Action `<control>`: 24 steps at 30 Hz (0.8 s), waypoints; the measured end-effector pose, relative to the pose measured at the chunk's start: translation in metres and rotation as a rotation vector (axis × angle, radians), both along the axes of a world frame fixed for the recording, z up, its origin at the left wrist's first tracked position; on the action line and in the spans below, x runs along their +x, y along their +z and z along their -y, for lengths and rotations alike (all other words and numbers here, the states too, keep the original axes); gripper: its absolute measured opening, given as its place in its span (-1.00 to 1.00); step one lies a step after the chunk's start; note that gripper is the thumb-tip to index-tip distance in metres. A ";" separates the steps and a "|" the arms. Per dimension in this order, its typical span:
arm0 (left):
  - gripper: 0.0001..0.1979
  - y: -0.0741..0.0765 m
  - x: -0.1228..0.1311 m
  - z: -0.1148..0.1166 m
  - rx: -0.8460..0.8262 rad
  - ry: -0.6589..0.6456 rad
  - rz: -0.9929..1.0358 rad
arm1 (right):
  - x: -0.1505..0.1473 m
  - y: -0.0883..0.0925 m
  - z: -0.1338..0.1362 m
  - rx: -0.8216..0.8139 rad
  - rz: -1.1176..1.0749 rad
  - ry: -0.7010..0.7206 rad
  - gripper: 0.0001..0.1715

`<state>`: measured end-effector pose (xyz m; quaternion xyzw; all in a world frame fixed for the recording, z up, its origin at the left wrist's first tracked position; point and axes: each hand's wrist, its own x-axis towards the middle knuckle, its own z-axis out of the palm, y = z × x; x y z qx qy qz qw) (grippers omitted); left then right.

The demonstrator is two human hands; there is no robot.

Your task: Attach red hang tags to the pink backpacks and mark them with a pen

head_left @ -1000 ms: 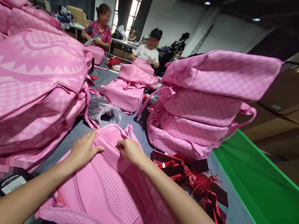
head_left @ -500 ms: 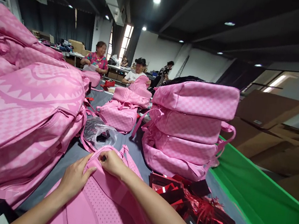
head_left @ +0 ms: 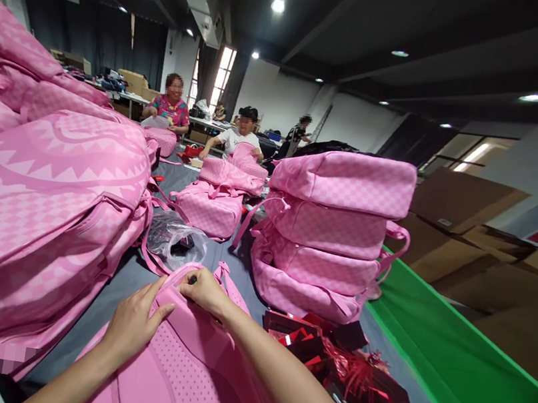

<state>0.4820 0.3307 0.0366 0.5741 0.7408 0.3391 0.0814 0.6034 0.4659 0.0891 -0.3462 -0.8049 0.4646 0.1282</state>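
Left of the stack of checkered pink backpacks and nearer, the dotted-back pink backpack has its top edge clasped by the left hand, while the right hand curls there, its pinch impossible to tell.
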 end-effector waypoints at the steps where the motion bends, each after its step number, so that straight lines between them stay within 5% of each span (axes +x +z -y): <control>1: -0.49 0.000 0.001 0.000 0.006 0.000 -0.008 | 0.000 0.000 -0.001 -0.025 0.018 -0.007 -0.80; 9: -0.46 -0.006 0.000 -0.005 0.004 -0.016 -0.031 | -0.012 0.003 0.002 0.002 0.087 -0.100 -0.72; 12: -0.46 -0.005 -0.001 -0.001 0.006 -0.030 -0.029 | 0.000 0.009 0.005 -0.064 0.050 0.009 -0.87; 16: -0.45 -0.003 -0.001 0.004 0.014 -0.045 -0.033 | 0.017 0.014 0.003 -0.156 0.007 0.187 -0.74; 24: -0.44 -0.004 -0.003 0.006 0.035 -0.059 -0.044 | 0.009 0.004 -0.002 0.101 0.042 0.313 -0.73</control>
